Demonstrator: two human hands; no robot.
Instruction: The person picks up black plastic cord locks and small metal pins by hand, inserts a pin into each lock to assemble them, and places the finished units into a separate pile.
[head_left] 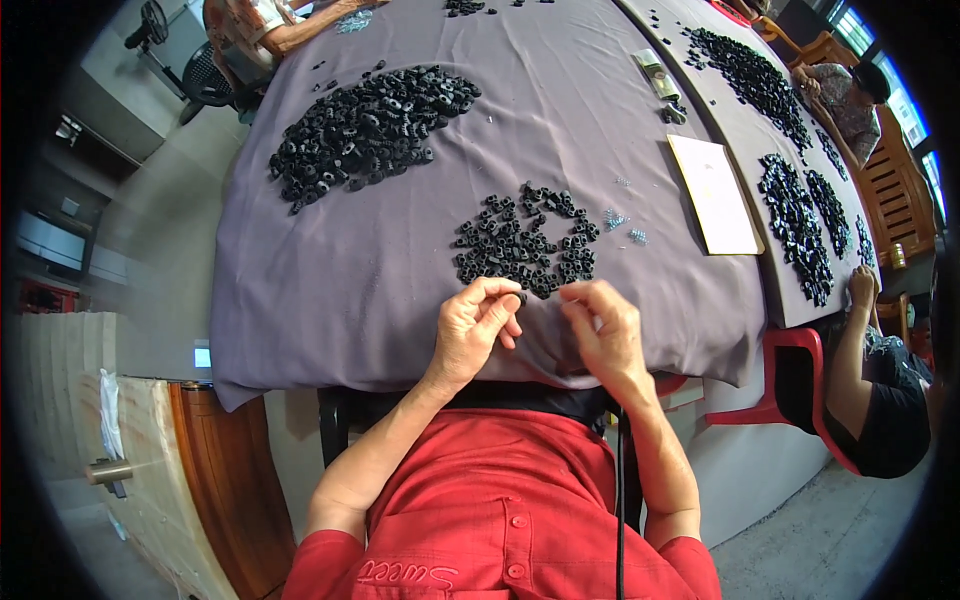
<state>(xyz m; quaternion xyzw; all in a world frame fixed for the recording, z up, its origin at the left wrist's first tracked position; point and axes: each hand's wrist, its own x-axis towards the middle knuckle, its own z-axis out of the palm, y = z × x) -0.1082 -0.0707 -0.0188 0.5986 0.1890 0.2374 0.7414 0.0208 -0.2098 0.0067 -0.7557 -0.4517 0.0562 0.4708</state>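
Note:
Between thumb and forefinger, my left hand [474, 325] pinches a small black plastic part [521, 298], mostly covered by the fingertips. My right hand [604, 325] is just to the right of it, somewhat blurred, with thumb and fingers drawn together; whatever is between them is too small to make out. A pile of small black plastic parts [508, 244] lies on the cloth just beyond both hands. To the right of that pile are a few tiny pale metal springs [616, 219].
A larger heap of black ridged parts [365, 130] lies at the far left of the grey-purple tablecloth [330, 290]. A pale board [714, 195] lies at right. More black parts [795, 230] cover the adjoining table, where other people sit. A red chair [770, 385] stands at right.

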